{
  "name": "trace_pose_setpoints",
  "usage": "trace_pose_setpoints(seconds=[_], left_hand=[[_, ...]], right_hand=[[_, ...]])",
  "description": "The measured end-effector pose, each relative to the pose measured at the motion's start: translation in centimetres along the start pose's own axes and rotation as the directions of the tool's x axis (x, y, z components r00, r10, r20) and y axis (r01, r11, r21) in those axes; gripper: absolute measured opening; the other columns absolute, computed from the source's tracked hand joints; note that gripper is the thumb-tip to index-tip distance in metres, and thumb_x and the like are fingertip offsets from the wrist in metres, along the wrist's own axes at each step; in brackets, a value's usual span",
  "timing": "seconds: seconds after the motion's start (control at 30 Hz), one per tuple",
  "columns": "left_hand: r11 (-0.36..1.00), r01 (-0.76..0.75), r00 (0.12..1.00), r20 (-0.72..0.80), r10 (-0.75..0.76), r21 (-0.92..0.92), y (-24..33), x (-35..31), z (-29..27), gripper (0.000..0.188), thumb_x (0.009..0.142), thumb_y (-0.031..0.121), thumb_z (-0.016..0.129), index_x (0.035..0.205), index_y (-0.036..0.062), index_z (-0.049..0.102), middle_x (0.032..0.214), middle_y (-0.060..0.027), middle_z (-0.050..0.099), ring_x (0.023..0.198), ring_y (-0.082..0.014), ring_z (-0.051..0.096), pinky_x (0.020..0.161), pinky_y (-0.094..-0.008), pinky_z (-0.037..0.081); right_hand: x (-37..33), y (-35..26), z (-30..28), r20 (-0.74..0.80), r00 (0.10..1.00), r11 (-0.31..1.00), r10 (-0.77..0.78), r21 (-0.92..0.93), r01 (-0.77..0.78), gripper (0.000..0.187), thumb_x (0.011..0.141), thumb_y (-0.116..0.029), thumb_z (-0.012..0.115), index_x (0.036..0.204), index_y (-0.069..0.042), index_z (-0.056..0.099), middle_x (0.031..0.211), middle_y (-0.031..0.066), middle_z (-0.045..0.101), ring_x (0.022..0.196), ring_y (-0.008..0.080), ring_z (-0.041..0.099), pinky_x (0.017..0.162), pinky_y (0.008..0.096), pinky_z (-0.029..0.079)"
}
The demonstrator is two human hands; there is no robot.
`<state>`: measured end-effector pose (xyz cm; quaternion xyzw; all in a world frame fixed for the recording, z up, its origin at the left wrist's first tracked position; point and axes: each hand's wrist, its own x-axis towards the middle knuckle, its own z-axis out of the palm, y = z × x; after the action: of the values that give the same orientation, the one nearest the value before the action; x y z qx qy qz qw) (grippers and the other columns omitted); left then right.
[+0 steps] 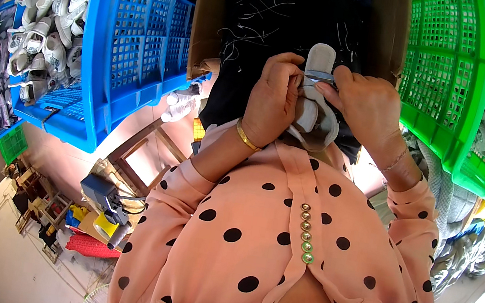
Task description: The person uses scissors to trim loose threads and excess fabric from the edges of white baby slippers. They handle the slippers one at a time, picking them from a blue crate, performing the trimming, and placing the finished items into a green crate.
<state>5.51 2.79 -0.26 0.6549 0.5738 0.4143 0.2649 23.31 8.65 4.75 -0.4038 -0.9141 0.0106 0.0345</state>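
shirt (268, 230); left hand (270, 102) gripping shoe (322, 57), right hand (371, 107) metal tool (318, 75); thread-strewn lap (243, 45) between crates (97, 48)

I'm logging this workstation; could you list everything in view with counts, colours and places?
Shoe piece: one, pale grey, upper centre
Metal tool: one, silvery, across shoe piece
Dark cloth: one, black, over lap, bearing white threads
Cardboard box: one, brown, upper centre
Blue crate: at least one, blue, upper left
Shoes: many, whitish, far upper left
Green crate: at least one, green, upper right
Red item: one, red, lower left
Other background clutter: too small to tell
Shirt: one, pink, black-dotted, lower centre
Left hand: one, bare, gripping shoe piece
Right hand: one, bare, gripping metal tool
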Motion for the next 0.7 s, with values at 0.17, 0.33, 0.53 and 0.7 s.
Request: trace_pose_setpoints(seconds=[0.17,0.33,0.53,0.7], left_hand=[[0.999,0.033,0.999,-0.008,-0.034,-0.043,0.0,-0.1,0.2,0.007,0.094,-0.001,0.053,0.1,0.0002,0.05,0.118,-0.0169,0.049,0.092,-0.0261,0.063,0.076,-0.0317,0.053],[1.0,-0.015,0.999,-0.033,0.015,-0.015,0.0,-0.1,0.2,0.008,0.093,-0.002,0.054,0.099,0.0003,0.05,0.118,-0.0164,0.046,0.094,-0.0258,0.062,0.078,-0.0314,0.052],[0.997,-0.01,0.999,-0.037,0.007,-0.071,-0.4,-0.7,0.1,0.009,0.092,-0.002,0.054,0.1,0.0002,0.05,0.113,-0.0164,0.049,0.091,-0.0293,0.06,0.077,-0.033,0.051],[1.0,0.002,0.998,0.058,0.0,-0.031,-0.2,-0.4,-0.8,0.009,0.092,-0.001,0.053,0.1,0.0013,0.049,0.11,-0.0164,0.051,0.087,-0.0348,0.059,0.073,-0.0372,0.051]], right_hand=[[0.2,-0.2,0.0,-0.006,1.0,1.0,0.003,0.025,-0.003,0.04,0.086,-0.045,0.065,0.071,-0.012,0.049,0.053,0.001,0.05,0.047,0.0182,0.056,0.046,0.0294,0.043],[0.3,-0.2,0.0,0.031,0.999,0.999,-0.034,-0.033,0.035,0.038,0.09,-0.046,0.059,0.076,-0.01,0.055,0.054,0.0017,0.056,0.049,0.0195,0.06,0.047,0.0296,0.044],[0.4,-0.1,0.5,0.137,0.951,0.907,0.278,0.289,-0.306,0.042,0.088,-0.046,0.064,0.078,-0.006,0.057,0.062,0.0094,0.062,0.056,0.0257,0.064,0.052,0.033,0.048],[0.6,-0.8,2.1,0.329,0.898,0.496,0.292,0.751,-0.437,0.036,0.088,-0.035,0.068,0.091,0.0,0.063,0.068,0.0145,0.063,0.056,0.0182,0.059,0.055,0.0287,0.048]])
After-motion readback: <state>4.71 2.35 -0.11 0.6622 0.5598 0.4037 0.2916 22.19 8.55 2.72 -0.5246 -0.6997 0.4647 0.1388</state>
